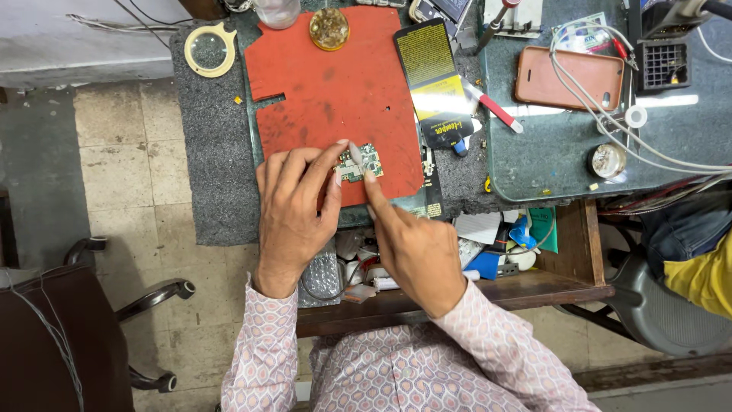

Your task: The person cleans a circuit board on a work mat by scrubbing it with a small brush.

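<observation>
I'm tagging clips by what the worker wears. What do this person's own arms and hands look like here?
Both arms are in long sleeves of a pale shirt printed all over with a small pinkish and grey tile-like pattern; the cuffs end at the wrists. The left hand and right hand are bare: no gloves, and no rings, watch or bands show from this view.
</observation>
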